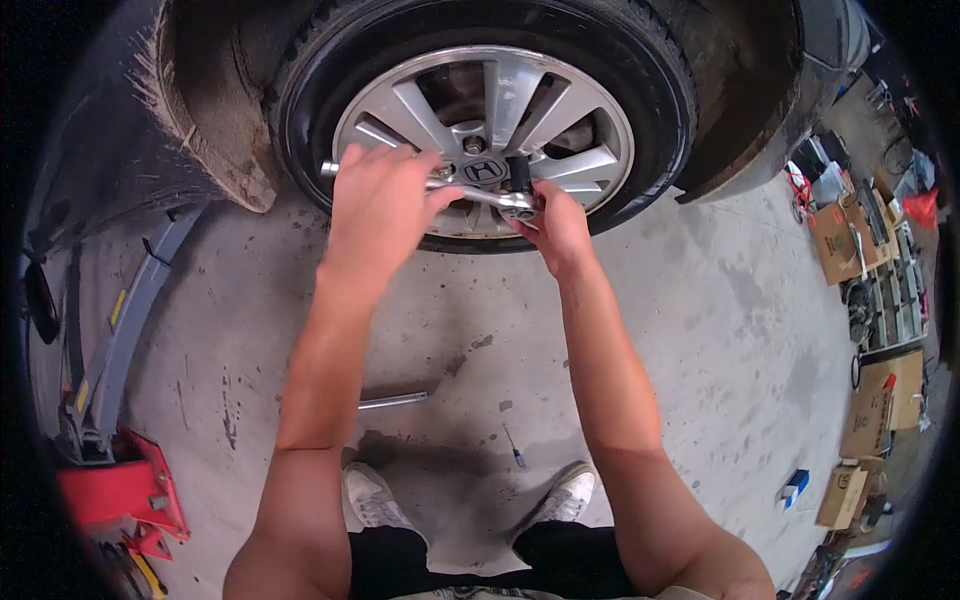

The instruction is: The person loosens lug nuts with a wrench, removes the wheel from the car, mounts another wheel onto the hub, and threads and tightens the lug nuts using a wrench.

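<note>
A silver ratchet wrench (484,196) lies across the lower part of a car wheel's silver alloy rim (510,92). A black socket (519,174) joins its head to the wheel, right of the center cap (485,171); the lug nut beneath is hidden. My left hand (382,205) is closed over the handle, whose end sticks out past the fingers on the left. Around the ratchet's head, just below the socket, my right hand (557,225) is closed with the thumb on top. Another lug nut (474,145) shows above the cap.
The black tire (310,95) sits in a dirty wheel arch (210,110). On the concrete floor lie a metal bar (393,400) and a screwdriver (514,446) near my shoes. A lift arm (135,310) and red equipment (125,485) stand left; cardboard boxes (868,408) line the right.
</note>
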The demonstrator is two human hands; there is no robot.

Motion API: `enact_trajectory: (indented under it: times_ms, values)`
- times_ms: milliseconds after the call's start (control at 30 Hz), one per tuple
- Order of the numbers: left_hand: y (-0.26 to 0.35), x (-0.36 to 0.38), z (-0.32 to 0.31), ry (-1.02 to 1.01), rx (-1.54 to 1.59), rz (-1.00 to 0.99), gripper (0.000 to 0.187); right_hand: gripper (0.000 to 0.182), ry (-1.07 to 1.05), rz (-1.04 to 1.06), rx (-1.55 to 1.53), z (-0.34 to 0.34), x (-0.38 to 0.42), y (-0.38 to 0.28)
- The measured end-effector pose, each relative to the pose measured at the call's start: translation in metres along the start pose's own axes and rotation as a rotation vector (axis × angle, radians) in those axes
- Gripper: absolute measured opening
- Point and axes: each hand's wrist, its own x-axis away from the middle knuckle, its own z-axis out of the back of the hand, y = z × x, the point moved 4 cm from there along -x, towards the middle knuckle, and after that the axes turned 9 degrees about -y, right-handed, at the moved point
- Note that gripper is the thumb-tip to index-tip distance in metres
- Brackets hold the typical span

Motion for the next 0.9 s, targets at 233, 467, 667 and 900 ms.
enact_trajectory:
  times_ms: [233, 467, 667, 900]
  values:
    - [-0.050, 0.040, -0.180, -0.656, 0.912, 0.219, 0.042, 0.026, -0.027, 0.039, 0.145, -0.008, 0.007, -0.003]
    - [-0.050, 0.029, -0.098, -0.654, 0.603, 0.288, 0.039, 0.025, -0.053, -0.007, 0.046, -0.008, 0.006, -0.004]
    - [-0.022, 0.006, -0.001, -0.148, 0.258, 0.060, 0.025, 0.029, -0.036, 0.028, 0.018, -0.008, 0.002, 0.000]
    - [-0.069, 0.029, -0.153, -0.615, 0.810, 0.099, 0.029, 0.033, 0.030, 0.122, 0.293, -0.019, 0.009, -0.003]
